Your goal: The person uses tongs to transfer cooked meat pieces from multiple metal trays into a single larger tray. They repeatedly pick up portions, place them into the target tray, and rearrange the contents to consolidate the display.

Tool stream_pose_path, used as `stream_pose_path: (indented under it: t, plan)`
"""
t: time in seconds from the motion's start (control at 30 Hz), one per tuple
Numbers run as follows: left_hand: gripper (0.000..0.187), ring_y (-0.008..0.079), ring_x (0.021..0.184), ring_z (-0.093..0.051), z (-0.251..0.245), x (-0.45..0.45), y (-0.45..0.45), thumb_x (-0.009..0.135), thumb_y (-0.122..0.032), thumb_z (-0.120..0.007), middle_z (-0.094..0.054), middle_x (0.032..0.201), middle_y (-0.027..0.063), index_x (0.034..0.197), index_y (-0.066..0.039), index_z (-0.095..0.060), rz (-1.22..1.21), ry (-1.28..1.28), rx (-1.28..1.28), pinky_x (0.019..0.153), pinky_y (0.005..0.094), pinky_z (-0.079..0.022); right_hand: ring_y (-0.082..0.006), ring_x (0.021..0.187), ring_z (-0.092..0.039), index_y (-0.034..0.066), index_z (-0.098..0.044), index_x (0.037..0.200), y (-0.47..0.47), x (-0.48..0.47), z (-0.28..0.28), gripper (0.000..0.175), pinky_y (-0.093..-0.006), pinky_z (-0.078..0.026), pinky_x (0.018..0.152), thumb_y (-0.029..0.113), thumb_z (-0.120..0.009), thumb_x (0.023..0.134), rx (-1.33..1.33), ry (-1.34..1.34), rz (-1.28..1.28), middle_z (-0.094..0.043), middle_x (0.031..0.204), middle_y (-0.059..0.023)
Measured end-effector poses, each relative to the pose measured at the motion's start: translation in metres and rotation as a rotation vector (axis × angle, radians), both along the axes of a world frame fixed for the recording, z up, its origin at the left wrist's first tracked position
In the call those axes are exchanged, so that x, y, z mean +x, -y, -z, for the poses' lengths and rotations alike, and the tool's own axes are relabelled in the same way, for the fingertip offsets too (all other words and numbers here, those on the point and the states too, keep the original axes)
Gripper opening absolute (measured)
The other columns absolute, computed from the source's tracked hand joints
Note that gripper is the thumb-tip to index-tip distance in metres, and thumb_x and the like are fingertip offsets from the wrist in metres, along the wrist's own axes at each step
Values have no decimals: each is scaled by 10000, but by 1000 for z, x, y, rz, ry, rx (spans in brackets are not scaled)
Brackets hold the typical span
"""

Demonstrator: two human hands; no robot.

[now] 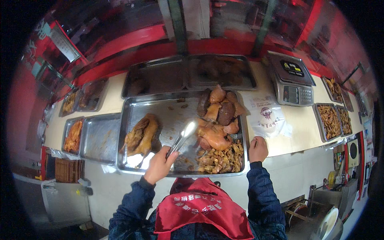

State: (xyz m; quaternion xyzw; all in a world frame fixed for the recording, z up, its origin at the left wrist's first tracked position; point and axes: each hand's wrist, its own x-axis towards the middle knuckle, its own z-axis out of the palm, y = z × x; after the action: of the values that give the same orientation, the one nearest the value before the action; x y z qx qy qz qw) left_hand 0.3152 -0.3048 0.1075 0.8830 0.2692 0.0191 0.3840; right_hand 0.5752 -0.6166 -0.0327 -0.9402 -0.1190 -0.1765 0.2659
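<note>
My left hand (pixel 158 166) grips metal tongs (pixel 184 135), whose tips point up and right over a large steel tray (pixel 172 142). Left of the tongs lies a whole cooked duck or similar bird (pixel 142 135). On the tray's right side are pieces of braised meat (pixel 214 135), with a pile of small chopped pieces (pixel 223 159) near the front. My right hand (pixel 258 149) rests with curled fingers on the counter, just outside the tray's right edge. Nothing shows in it.
A digital scale (pixel 294 79) and a printed plastic bag (pixel 267 117) sit right of the tray. Two dark trays (pixel 156 76) line the back. Smaller trays stand left, one with orange-brown food (pixel 73 136), and far right with brown pieces (pixel 329 121). A red apron (pixel 204 210) hangs before me.
</note>
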Motion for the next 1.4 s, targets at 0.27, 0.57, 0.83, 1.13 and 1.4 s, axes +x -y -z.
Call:
stream_pose_path:
  t: [0.27, 0.57, 0.83, 1.13, 1.4]
  plan:
    - [389, 438, 766, -651, 22, -34, 13, 1004, -386, -610, -652, 788, 228, 1042, 1, -589, -120, 28, -82, 655, 473, -487, -349, 860, -648, 92, -647, 965, 1, 0, 2, 122, -461, -508, 749, 196, -584, 954, -21, -3, 9, -674, 914, -120]
    - [328, 340, 691, -629, 21, -46, 35, 1008, -325, -613, -634, 784, 192, 1051, 0, -596, -92, 2, -29, 622, 420, -475, -354, 885, -647, 102, -655, 975, 3, 0, 5, 110, -476, -515, 761, 187, -593, 943, 5, 46, -12, -676, 928, -116]
    - [444, 453, 852, -663, 30, -49, 70, 1000, -462, -578, -680, 905, 243, 1145, -42, -590, -18, -12, 0, 735, 488, -523, -377, 951, -644, 65, -660, 1036, 11, -1, 11, 173, -472, -512, 824, 199, -588, 953, 42, -11, -62, -685, 1021, -151]
    - [434, 436, 863, -667, 20, -95, 65, 1013, -460, -554, -692, 906, 224, 1166, -56, -599, -198, -31, -70, 741, 487, -514, -369, 964, -651, 57, -670, 1069, 12, -1, 21, 208, -460, -513, 836, 223, -572, 991, 94, -38, -57, -694, 1036, -149]
    - [350, 356, 767, -680, 20, -145, -35, 1011, -339, -595, -675, 824, 199, 1134, -12, -607, -378, 99, 12, 679, 428, -512, -166, 981, -582, 56, -589, 1321, 65, 32, 65, 318, -297, -484, 847, 151, -533, 1023, 654, -261, -231, -631, 1086, -66]
